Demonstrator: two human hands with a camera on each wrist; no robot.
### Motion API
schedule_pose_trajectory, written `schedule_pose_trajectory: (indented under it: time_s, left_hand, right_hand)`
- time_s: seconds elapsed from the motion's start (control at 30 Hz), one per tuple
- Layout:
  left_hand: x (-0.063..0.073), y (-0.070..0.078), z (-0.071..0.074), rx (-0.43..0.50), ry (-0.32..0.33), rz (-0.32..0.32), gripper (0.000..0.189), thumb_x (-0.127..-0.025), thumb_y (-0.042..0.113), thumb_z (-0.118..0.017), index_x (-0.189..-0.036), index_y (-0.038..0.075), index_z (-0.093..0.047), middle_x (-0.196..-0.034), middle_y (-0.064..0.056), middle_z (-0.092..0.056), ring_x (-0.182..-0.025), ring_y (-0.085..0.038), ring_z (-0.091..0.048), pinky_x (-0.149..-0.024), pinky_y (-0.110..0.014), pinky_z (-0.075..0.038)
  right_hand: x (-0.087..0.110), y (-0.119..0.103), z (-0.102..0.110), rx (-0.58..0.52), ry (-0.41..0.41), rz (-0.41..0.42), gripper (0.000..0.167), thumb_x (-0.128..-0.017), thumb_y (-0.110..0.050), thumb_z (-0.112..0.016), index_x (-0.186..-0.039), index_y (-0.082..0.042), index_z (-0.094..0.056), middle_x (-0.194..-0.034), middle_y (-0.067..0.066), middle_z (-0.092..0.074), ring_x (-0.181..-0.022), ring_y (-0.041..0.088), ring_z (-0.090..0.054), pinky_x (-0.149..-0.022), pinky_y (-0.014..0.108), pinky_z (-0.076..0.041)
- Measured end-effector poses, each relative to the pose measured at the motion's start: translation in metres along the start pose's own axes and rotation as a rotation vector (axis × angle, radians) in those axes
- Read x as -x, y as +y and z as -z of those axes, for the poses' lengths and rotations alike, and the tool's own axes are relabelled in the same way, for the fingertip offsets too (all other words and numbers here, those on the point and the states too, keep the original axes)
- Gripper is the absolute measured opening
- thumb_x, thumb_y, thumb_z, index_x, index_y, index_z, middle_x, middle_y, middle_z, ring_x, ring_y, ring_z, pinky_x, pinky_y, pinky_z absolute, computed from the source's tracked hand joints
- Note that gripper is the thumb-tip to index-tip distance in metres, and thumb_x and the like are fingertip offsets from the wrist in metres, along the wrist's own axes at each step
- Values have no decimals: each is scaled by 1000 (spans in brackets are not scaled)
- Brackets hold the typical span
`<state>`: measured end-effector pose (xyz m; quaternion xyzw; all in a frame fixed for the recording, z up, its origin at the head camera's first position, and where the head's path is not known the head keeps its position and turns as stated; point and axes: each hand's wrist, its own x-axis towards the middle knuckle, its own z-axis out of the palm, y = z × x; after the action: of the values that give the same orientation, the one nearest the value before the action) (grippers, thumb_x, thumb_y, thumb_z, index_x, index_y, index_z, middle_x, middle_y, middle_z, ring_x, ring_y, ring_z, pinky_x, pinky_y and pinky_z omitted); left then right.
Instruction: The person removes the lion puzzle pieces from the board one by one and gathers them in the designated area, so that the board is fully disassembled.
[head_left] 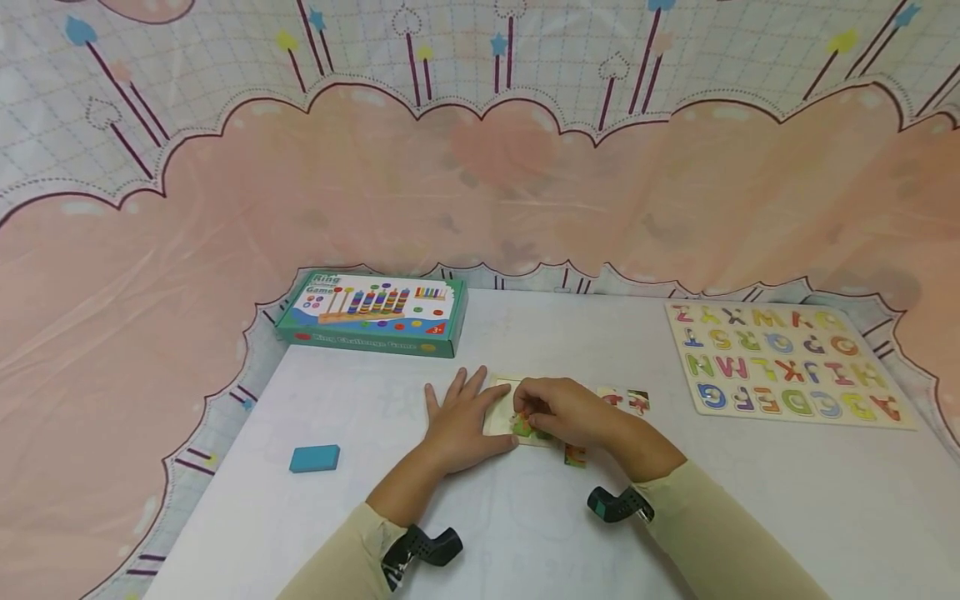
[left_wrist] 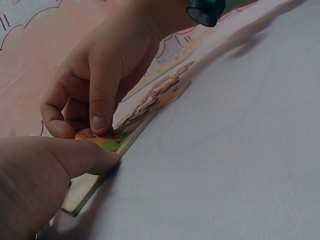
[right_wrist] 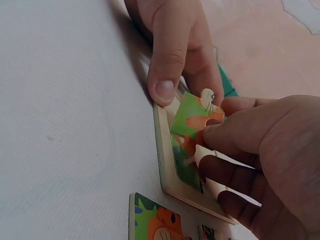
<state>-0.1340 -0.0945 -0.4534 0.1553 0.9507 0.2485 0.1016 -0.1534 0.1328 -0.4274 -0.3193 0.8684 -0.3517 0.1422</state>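
Note:
A small wooden puzzle tray (right_wrist: 162,165) lies on the white table between both hands. My left hand (head_left: 461,425) spreads its fingers over the tray's left side, its thumb resting at the near edge. With thumb and fingertips, my right hand (head_left: 566,408) pinches a green and orange jigsaw piece (right_wrist: 192,112), tilted over the tray. Another jigsaw piece (right_wrist: 187,172) lies flat inside the frame, partly hidden by the held one. Just outside the tray, a loose orange and green piece (head_left: 575,456) sits near the right wrist, and more loose pieces (head_left: 637,402) lie beyond that hand.
A green ring game box (head_left: 375,317) stands at the back left. Toward the front left is a blue block (head_left: 314,458). A wooden alphabet board (head_left: 795,367) occupies the back right. Patterned pink cloth (head_left: 360,200) hangs behind the table.

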Motion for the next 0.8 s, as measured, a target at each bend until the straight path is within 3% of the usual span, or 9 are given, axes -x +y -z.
schedule_pose_trajectory:
  time_s: [0.37, 0.67, 0.8]
  left_hand:
    - [0, 0, 0, -11, 4, 0, 78, -84, 53, -81, -154, 29, -58, -175, -10, -29, -164, -40, -10, -117, -81, 9]
    - [-1, 0, 0, -9, 6, 6, 79, -84, 53, -81, -155, 29, -58, -175, -10, -29, -164, -40, -10, -117, -80, 10]
    - [-1, 0, -2, -14, 13, 6, 79, -83, 53, -81, -155, 28, -58, -175, -10, -29, -164, -40, -11, -118, -80, 9]
  right_hand:
    - [2, 0, 3, -88, 25, -10, 20, -101, -1, -69, -110, -17, -65, -98, -7, -65, -90, 10, -59, -80, 29, -53]
    - [12, -2, 13, -128, 42, -83, 18, -102, -3, -67, -110, -19, -66, -100, -7, -65, -96, 16, -61, -85, 33, -53]
    - [20, 1, 18, -125, 44, -106, 18, -101, -2, -66, -108, -19, -67, -96, -6, -64, -94, 18, -60, -81, 32, -52]
